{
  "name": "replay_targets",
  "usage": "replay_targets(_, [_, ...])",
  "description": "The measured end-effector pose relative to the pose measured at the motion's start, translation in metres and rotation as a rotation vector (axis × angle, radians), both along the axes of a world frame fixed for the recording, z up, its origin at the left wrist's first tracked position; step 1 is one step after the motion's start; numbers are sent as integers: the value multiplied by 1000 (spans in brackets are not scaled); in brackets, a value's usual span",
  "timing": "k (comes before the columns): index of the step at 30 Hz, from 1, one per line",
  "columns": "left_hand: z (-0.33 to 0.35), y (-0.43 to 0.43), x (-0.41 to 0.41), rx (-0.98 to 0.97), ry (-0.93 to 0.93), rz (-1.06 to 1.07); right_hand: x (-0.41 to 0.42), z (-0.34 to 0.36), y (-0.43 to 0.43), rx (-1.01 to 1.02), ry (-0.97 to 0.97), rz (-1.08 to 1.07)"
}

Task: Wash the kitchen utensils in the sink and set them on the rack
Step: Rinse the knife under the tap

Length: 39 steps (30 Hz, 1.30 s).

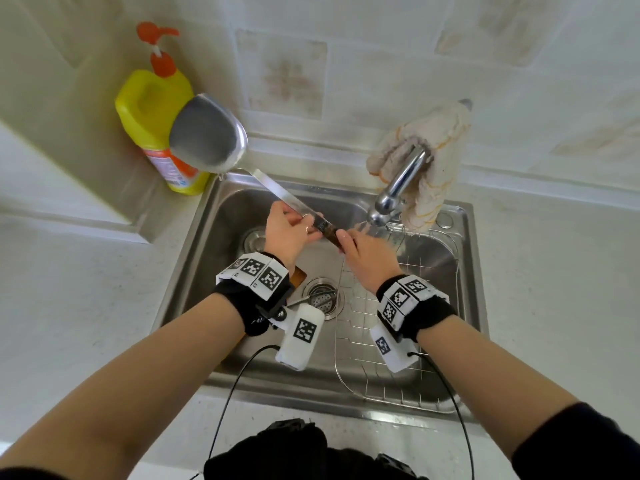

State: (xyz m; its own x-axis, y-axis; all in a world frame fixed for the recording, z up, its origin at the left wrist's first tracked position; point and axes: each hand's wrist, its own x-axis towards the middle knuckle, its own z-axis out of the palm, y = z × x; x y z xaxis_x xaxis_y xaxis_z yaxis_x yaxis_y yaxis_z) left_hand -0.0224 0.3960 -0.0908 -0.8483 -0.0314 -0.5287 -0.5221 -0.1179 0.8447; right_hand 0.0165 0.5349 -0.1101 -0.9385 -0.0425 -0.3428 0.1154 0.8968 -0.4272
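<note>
A steel spatula (211,133) is held over the sink (194,258), its broad blade raised at the upper left and its dark handle slanting down toward the tap. My left hand (285,233) grips the metal shaft just above the handle. My right hand (363,252) holds the dark handle end, fingers curled round it, just below the tap spout (391,199). A wire rack (415,382) sits in the right half of the sink. Another utensil with a wooden handle (298,277) lies in the basin under my left wrist, mostly hidden.
A yellow dish-soap bottle (152,109) with an orange pump stands at the sink's back left corner. A cloth (436,140) is draped over the tap. The drain strainer (320,296) lies mid-basin. White counter surrounds the sink; cables hang from my wrist bands.
</note>
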Motion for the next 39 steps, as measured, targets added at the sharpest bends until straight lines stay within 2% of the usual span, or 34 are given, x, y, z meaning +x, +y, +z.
replay_targets(3, [-2, -7, -3, 56, 20, -69, 9, -1, 2, -302, -122, -143])
replay_targets(6, [-9, -16, -11, 100, 40, -116, 19, -5, 5, -443, -267, -272])
replay_targets(9, [-25, -20, -18, 150, 6, -165, 22, -21, 0, -335, -227, -311])
replay_targets(13, [-56, -24, -20, 249, -205, -166, 33, -48, -12, -225, -145, -251])
replay_targets(16, [-86, -32, -13, 178, -330, -191, 46, -64, -20, -132, -191, -257])
replay_targets(25, [-121, -41, -21, 145, -445, -324, 47, -75, -52, -5, -201, -318])
replay_targets(29, [-128, -32, -8, 189, -629, -611, 51, -84, -67, -52, -185, -383])
replay_targets(32, [-128, -26, -8, 196, -738, -623, 48, -82, -69, -186, -214, -399])
replay_targets(35, [-132, -33, -17, 204, -770, -641, 47, -81, -63, -298, -242, -388])
replay_targets(39, [-140, -54, -18, 68, -757, -770, 51, -88, -49, -158, -261, -423])
